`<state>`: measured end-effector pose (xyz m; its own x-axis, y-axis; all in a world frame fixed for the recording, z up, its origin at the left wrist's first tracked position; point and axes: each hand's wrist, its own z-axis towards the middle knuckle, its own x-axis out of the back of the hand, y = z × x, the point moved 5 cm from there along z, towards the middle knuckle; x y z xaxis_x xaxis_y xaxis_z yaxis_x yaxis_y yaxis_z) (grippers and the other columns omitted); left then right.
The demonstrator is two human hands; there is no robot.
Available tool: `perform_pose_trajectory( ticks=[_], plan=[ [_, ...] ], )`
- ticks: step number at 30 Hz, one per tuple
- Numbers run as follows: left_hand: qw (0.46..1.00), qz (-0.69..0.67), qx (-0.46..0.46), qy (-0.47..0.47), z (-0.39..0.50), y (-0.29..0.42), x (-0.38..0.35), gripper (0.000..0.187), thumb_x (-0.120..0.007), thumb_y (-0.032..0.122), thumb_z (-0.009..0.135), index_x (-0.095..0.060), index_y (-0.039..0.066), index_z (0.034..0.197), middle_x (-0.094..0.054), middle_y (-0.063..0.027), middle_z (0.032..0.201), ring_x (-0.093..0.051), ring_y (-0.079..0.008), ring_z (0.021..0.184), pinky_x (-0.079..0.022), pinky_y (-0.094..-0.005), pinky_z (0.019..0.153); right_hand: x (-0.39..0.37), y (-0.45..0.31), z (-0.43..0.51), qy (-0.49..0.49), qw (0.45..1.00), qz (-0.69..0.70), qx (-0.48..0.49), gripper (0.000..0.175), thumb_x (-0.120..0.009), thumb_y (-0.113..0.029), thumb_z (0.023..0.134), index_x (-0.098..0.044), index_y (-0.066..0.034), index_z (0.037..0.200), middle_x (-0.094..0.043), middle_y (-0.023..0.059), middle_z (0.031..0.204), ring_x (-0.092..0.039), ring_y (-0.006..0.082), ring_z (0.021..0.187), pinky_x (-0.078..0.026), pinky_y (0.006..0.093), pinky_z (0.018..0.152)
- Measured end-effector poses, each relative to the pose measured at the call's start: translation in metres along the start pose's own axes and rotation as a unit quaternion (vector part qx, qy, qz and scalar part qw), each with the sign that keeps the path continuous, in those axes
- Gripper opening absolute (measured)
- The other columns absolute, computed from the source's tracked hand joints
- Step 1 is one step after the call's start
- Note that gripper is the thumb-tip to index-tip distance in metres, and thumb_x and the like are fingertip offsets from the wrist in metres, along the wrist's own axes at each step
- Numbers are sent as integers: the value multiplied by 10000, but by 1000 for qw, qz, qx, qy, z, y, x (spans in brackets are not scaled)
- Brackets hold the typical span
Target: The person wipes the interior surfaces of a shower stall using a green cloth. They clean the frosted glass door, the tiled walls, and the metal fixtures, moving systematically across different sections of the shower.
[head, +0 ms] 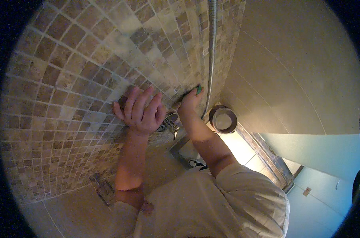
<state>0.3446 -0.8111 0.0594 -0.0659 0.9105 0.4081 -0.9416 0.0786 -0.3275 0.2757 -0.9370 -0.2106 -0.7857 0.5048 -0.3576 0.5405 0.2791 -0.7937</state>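
Observation:
A wall of small brown and beige mosaic tiles (79,74) with pale grout fills the left and middle. My left hand (141,111) lies against these tiles with its fingers apart and nothing visible in it. To its right, my right hand (192,99) grips a green and dark scrubbing pad (198,89) against the wall; most of the pad is hidden by the fingers. A metal shower mixer tap (171,125) sits on the wall below and between the hands. Just right of my right hand runs a metal shower hose (211,53).
A dark round bucket (224,120) stands at the wall corner by a bright doorway. Large beige tiles (275,68) cover the wall at right. A corner shelf or bracket (102,189) is low on the left. My shoe (193,162) shows below.

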Motion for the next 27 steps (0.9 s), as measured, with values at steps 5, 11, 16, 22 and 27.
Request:
perform_pose_trajectory(
  ticks=[5,11,16,22,27],
  plan=[
    [998,32,24,-52,1,2,6,135,-608,272,877,-716,279,958,-696,40,1158,-553,-250,1252,-54,-565,1208,-34,-116,-59,-80,938,-127,312,588,-510,-91,984,-291,-69,1529,-334,176,1557,-348,355,1416,-284,431,1161],
    [996,-64,61,-1,12,12,11,167,-649,225,853,-673,251,1016,-605,-10,1256,-438,-319,1335,-61,-581,1201,-34,-175,-111,-323,715,-123,607,602,-677,-28,815,-514,-93,1391,-416,187,1507,-388,437,1383,-308,524,1138],
    [872,-358,334,2,-57,60,6,358,-668,164,814,-589,148,1163,-495,-110,1328,-417,-370,1293,-221,-593,1136,27,-248,-117,-418,623,-64,658,481,-680,36,788,-616,-99,1245,-467,230,1458,-419,457,1364,-338,559,1115],
    [806,-566,82,-152,45,136,-79,676,-692,241,818,-398,12,1382,-397,-275,1416,-390,-443,1315,-331,-569,1090,30,-354,-46,-268,742,-51,612,491,-522,91,845,-549,-42,1317,-458,221,1480,-415,370,1394,-306,455,1159],
    [897,-430,81,-60,120,148,-129,841,-711,384,809,-336,-19,1445,-326,-292,1485,-295,-506,1387,-257,-611,1125,-4,-398,-16,-290,770,-27,568,529,-518,79,858,-506,-5,1381,-478,176,1484,-426,294,1394,-300,395,1164]
  ],
)
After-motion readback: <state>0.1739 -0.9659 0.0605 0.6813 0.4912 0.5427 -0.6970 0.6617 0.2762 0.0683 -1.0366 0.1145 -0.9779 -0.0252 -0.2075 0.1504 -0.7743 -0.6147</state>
